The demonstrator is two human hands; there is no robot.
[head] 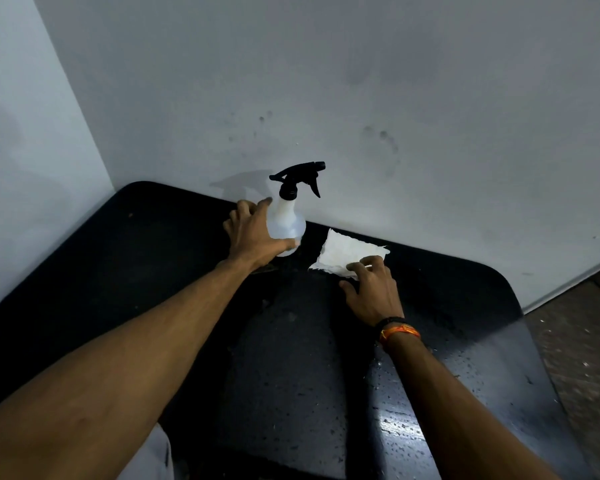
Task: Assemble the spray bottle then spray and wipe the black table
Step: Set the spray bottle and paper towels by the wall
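Note:
The spray bottle [289, 223], translucent white with a black trigger head, stands upright at the far edge of the black table [146, 258], against the wall. My left hand [253, 233] is at its left side with fingers spread. The thumb lies across the bottle's base and the index fingertip touches its shoulder, but the hand is not closed around it. A crumpled white paper towel [347, 252] lies flat to the right of the bottle. My right hand [373, 292] has bent fingertips pressed on the towel's near edge, with the thumb apart on the table.
Water droplets cover the table's near right part [399, 427]. The grey wall [326, 98] runs along the table's far edge and meets a side wall at the left. Brown floor [582, 341] shows past the table's right edge.

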